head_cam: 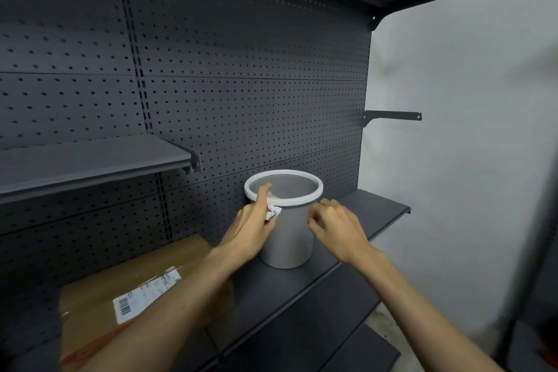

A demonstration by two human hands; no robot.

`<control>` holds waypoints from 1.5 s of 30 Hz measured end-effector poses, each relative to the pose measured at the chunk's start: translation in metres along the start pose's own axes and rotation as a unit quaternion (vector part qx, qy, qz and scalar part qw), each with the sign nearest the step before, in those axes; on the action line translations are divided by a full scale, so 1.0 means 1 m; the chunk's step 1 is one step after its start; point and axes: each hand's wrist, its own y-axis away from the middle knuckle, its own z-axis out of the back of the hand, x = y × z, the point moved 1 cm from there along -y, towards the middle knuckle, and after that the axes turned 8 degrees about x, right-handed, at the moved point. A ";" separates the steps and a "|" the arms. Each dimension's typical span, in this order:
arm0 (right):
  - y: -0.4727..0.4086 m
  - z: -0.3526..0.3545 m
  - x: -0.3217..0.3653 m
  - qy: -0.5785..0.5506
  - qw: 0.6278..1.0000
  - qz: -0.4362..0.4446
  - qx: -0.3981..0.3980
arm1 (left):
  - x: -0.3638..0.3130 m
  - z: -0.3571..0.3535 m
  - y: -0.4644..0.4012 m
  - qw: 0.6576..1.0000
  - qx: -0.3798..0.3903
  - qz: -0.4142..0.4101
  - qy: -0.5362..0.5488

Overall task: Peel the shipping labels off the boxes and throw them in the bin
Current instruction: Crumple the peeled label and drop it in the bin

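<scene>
filling most of the frame, a dark grey pegboard shelving unit (241,84) backs the scene, with a pale wall (468,100) down the right side. a short shelf (90,163) juts out at middle left, another overhangs the upper right, and a bare bracket (392,115) sticks out at middle right. the lower shelf (302,296) carries the work.

at lower left a cardboard box (120,281) lies on that shelf, partly hidden behind the left forearm; a white shipping label (145,296) with a barcode is stuck to its top, so at least this one is left to peel. no other box shows.

just right of the box, near the centre of the frame, stands a grey bin (287,238) with a white rim. what lies inside it cannot be made out.

the left hand (250,229) reaches to the bin's near rim, fingers extended over the edge, with a crumpled scrap of label (272,212) pinched at the thumb, right at the rim and not yet dropped. the right hand (338,229) hovers just beside the bin's right side, fingers loosely curled and holding nothing.

judging from this, one label is peeled and about to go in; the drop is the step in hand.
</scene>
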 end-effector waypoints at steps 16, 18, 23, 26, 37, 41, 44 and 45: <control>-0.131 -0.025 -0.072 0.010 0.999 0.036 0.010 | 0.022 -0.022 -0.136 0.997 -0.007 0.045 -0.065; -0.146 -0.031 -0.083 0.009 0.999 0.042 0.004 | 0.024 -0.029 -0.151 0.995 -0.008 0.061 -0.075; -0.170 -0.050 -0.109 -0.011 0.998 0.056 0.013 | 0.030 -0.051 -0.184 0.989 0.003 0.124 -0.075; -0.186 -0.059 -0.124 -0.027 0.997 0.067 0.021 | 0.038 -0.066 -0.205 0.987 0.004 0.159 -0.022; -0.227 -0.076 -0.151 -0.075 0.984 0.157 0.045 | 0.047 -0.088 -0.230 0.975 -0.001 0.220 -0.002; -0.230 -0.078 -0.154 -0.085 0.979 0.178 0.051 | 0.040 -0.090 -0.227 0.976 0.001 0.212 -0.045; -0.230 -0.078 -0.154 -0.086 0.977 0.188 0.050 | 0.040 -0.090 -0.224 0.978 -0.017 0.196 -0.065; -0.230 -0.078 -0.154 -0.084 0.977 0.192 0.049 | 0.038 -0.088 -0.223 0.978 -0.025 0.196 -0.067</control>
